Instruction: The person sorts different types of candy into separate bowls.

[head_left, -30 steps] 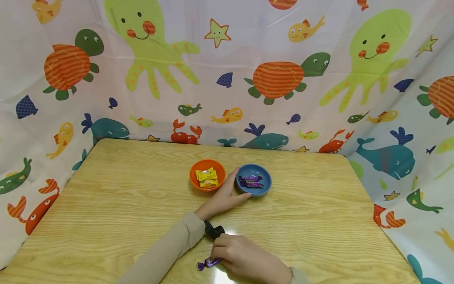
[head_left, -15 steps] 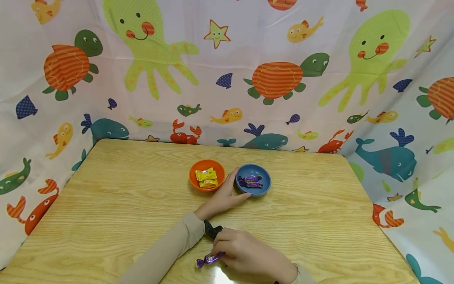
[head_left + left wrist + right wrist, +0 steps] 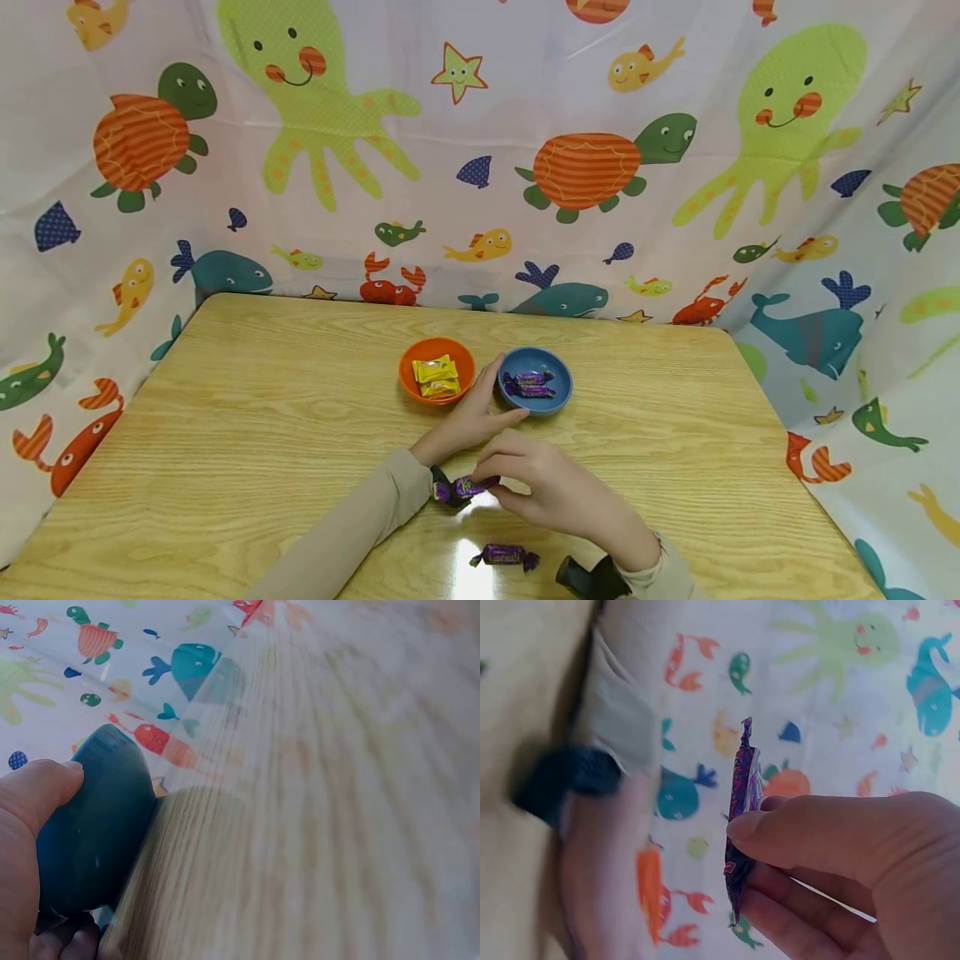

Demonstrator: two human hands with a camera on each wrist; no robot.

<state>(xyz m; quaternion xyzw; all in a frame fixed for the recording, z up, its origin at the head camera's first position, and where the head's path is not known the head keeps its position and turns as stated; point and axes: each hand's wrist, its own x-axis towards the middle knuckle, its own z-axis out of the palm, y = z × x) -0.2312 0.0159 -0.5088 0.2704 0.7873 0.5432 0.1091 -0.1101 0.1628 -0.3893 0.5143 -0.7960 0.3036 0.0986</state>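
Observation:
My left hand [image 3: 472, 423] holds the blue bowl [image 3: 536, 360] by its left side, thumb at the near rim. In the left wrist view the thumb lies against the bowl's outer wall [image 3: 97, 825]. Purple-wrapped candies [image 3: 531, 380] lie inside that bowl. Between thumb and fingers, my right hand [image 3: 536, 483] pinches another purple-wrapped candy [image 3: 472, 486], raised above the table near the left wrist. The right wrist view shows this twist-wrapped candy [image 3: 742, 787] edge-on. One more purple candy [image 3: 504, 555] lies on the table below the right hand.
Left of the blue bowl stands an orange bowl [image 3: 408, 367] with yellow-wrapped candies [image 3: 437, 375]. Black wrist devices are on both arms, the right one [image 3: 592, 577] near the table's front. A sea-animal curtain [image 3: 420, 142] surrounds the wooden table [image 3: 300, 367].
My right hand has lifted the purple candy and carried it forward, toward the bowls. The candy left on the table has come into view. The left hand stays at the blue bowl.

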